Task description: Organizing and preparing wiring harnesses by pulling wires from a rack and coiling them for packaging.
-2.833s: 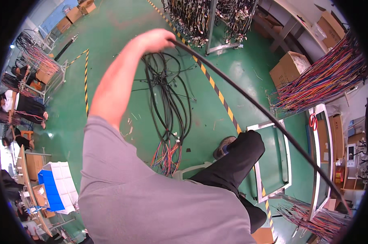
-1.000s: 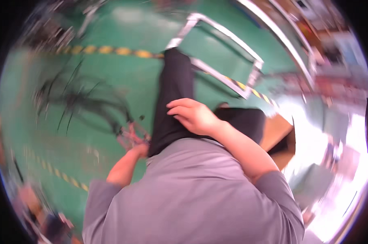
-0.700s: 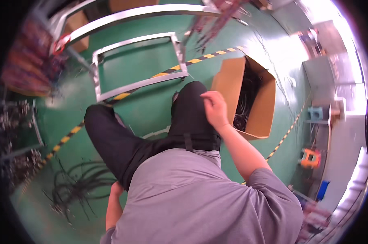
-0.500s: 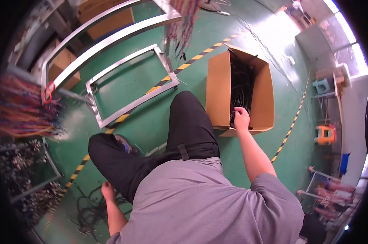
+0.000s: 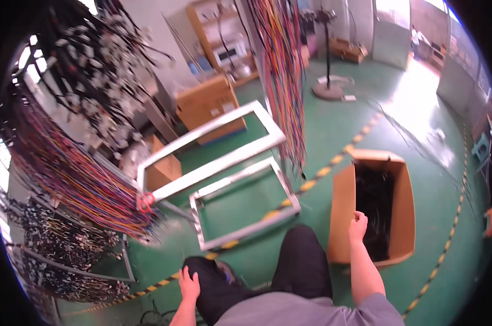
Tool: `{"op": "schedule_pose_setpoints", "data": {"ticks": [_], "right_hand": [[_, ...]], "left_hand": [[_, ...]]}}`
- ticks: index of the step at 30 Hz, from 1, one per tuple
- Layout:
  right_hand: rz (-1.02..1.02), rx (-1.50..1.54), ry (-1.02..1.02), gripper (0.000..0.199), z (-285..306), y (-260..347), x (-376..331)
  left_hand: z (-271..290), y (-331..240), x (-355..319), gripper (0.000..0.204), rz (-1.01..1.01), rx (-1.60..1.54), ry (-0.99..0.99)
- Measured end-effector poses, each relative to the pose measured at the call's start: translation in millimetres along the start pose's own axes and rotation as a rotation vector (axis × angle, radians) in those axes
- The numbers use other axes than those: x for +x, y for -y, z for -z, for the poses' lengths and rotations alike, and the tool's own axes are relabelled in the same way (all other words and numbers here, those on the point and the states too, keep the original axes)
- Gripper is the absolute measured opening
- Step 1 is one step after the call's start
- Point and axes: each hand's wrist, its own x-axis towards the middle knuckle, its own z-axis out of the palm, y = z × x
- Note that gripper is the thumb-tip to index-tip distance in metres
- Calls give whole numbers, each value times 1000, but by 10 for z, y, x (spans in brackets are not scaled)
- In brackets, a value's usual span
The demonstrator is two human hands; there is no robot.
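Note:
My right hand [image 5: 358, 227] is over the open cardboard box [image 5: 342, 217], beside the top edge of its left wall. Its fingers are curled together, and what they hold, if anything, is too small to make out. Black cables [image 5: 373, 195] lie coiled inside the box, dark and partly hidden by its walls. My left hand [image 5: 189, 283] rests on my left knee with its fingers spread and nothing in it.
A metal frame rack [image 5: 246, 236] stands ahead on the green floor. Bundles of coloured wires [image 5: 77, 168] hang at the left, others [image 5: 281, 70] behind the rack. Black cables with pale connectors [image 5: 105, 70] hang at upper left. A round-based stand [image 5: 328, 91] is farther back.
The view has tilted up and turned left, showing more of the hanging wires. My left hand has risen from above the floor cables onto my knee. My right hand stays at the box.

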Motion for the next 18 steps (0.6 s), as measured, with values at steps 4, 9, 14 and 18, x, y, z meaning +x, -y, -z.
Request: {"op": "schedule_pose_setpoints", "data": {"ticks": [4,9,14,18], "right_hand": [[559,293,15,23,-253,1741,606],[944,681,247,26,244,4675,526],[1157,710,404,30,237,6930,261],[1160,721,471,50,308,8369,169]], "left_hand": [[-75,-209,18,72,203,83,104],[-35,-343,62,76,258,100,92],[98,-482,25,74,302,137,100],[-32,-418,67,75,233,123,54]]}}
